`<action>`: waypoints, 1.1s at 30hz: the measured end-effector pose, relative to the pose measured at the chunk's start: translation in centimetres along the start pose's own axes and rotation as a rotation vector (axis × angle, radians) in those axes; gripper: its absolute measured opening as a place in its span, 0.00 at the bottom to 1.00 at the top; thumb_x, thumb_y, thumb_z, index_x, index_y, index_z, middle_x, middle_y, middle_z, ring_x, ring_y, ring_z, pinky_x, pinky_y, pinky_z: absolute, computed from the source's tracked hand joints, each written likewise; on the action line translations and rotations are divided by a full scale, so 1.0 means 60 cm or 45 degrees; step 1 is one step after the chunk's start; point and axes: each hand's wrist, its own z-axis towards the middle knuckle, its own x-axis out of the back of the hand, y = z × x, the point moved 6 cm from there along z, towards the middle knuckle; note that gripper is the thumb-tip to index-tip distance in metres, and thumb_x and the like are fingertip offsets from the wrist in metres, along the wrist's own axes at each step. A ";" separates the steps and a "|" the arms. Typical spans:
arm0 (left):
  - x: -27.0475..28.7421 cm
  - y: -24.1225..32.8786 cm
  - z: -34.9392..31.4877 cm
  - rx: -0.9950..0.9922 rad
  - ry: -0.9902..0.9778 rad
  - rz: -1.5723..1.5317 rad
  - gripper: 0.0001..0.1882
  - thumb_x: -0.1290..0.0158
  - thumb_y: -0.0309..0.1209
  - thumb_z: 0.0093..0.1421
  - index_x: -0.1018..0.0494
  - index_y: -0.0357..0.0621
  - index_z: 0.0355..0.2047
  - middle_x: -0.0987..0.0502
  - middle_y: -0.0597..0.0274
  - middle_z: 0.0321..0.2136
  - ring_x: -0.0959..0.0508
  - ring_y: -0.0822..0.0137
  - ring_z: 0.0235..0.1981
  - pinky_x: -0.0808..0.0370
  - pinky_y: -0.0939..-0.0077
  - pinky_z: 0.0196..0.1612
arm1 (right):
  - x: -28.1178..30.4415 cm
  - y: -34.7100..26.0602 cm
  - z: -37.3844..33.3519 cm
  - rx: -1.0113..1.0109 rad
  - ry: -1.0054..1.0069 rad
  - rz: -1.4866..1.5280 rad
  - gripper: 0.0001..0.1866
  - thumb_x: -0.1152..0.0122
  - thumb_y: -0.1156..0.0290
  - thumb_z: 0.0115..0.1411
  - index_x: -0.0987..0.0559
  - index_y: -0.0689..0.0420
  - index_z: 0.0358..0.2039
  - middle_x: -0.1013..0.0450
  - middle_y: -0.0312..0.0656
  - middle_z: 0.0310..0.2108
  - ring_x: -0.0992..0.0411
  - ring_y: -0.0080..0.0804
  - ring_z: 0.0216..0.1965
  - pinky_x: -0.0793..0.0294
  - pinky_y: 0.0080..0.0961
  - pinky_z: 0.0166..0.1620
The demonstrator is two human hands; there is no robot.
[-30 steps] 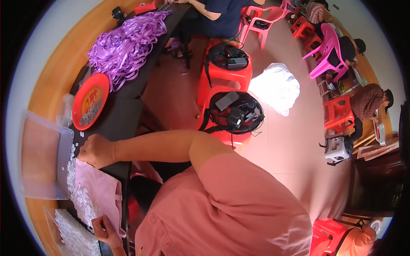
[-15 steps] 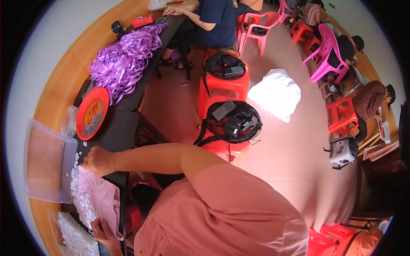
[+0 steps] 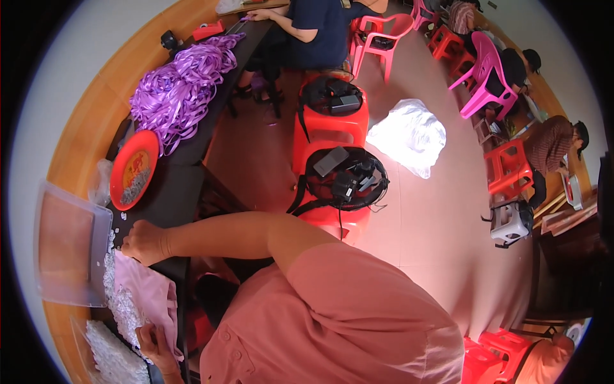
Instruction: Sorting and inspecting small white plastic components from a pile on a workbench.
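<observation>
My right hand (image 3: 144, 243), at the end of the arm that reaches across the view, is closed in a fist over the far edge of a pink cloth (image 3: 144, 281) on the dark table. Whatever it pinches is hidden. Nearer, my left hand (image 3: 155, 349) rests by the cloth's near end with its fingers curled together; what lies between them cannot be made out. A heap of small whitish clear pieces (image 3: 126, 307) spreads over and beside the cloth, between the two hands. A few loose pieces lie beyond my right hand.
A clear plastic box (image 3: 73, 246) and a tub of white pieces (image 3: 115, 352) stand along the wall. Farther off are a red plate (image 3: 151, 148) with small grey bits and heaped purple ribbon (image 3: 182, 89). Red stools (image 3: 332, 131) hold gear. Other people sit at tables.
The whole view has shifted slightly left. My left hand's fingers have curled in more beside the cloth, whose near part looks more rumpled. My right hand keeps its place and closed shape.
</observation>
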 end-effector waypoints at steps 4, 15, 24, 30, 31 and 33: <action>-0.001 -0.017 0.005 0.017 -0.040 -0.015 0.03 0.47 0.22 0.58 0.29 0.36 0.32 0.34 0.58 0.26 0.33 0.64 0.25 0.36 0.71 0.29 | -0.001 0.001 0.000 0.003 0.002 0.034 0.06 0.41 0.65 0.43 0.27 0.52 0.20 0.28 0.37 0.20 0.27 0.40 0.21 0.32 0.38 0.25; 0.011 -0.037 0.030 0.023 -0.005 0.211 0.07 0.47 0.28 0.61 0.28 0.35 0.34 0.31 0.54 0.26 0.30 0.57 0.27 0.32 0.64 0.31 | -0.032 -0.001 0.004 0.052 -0.111 -0.014 0.07 0.42 0.64 0.41 0.28 0.51 0.19 0.28 0.40 0.19 0.27 0.41 0.20 0.32 0.44 0.21; 0.046 0.041 0.024 0.008 0.257 0.298 0.09 0.40 0.24 0.50 0.25 0.41 0.33 0.25 0.53 0.31 0.24 0.53 0.33 0.27 0.64 0.36 | 0.067 0.017 0.014 0.001 0.092 0.310 0.08 0.38 0.78 0.51 0.19 0.54 0.33 0.23 0.42 0.26 0.23 0.38 0.26 0.25 0.30 0.28; 0.070 0.064 -0.057 0.156 0.233 0.553 0.18 0.33 0.28 0.43 0.26 0.41 0.35 0.26 0.57 0.34 0.29 0.54 0.38 0.29 0.64 0.41 | 0.057 0.001 0.024 -0.008 -0.043 0.528 0.06 0.38 0.79 0.52 0.21 0.57 0.32 0.24 0.40 0.26 0.25 0.36 0.24 0.28 0.27 0.28; 0.074 0.065 -0.071 0.192 0.252 0.563 0.18 0.33 0.28 0.43 0.26 0.41 0.35 0.26 0.57 0.34 0.29 0.54 0.38 0.29 0.64 0.41 | 0.057 -0.004 0.025 -0.025 -0.092 0.573 0.06 0.38 0.79 0.52 0.21 0.58 0.32 0.24 0.40 0.25 0.26 0.36 0.23 0.29 0.27 0.27; 0.079 0.059 -0.095 0.322 0.307 0.480 0.21 0.33 0.29 0.43 0.26 0.42 0.38 0.27 0.56 0.38 0.29 0.54 0.41 0.29 0.64 0.43 | 0.057 -0.025 0.029 0.044 -0.192 0.583 0.07 0.37 0.78 0.50 0.22 0.59 0.31 0.29 0.40 0.21 0.31 0.36 0.20 0.33 0.28 0.24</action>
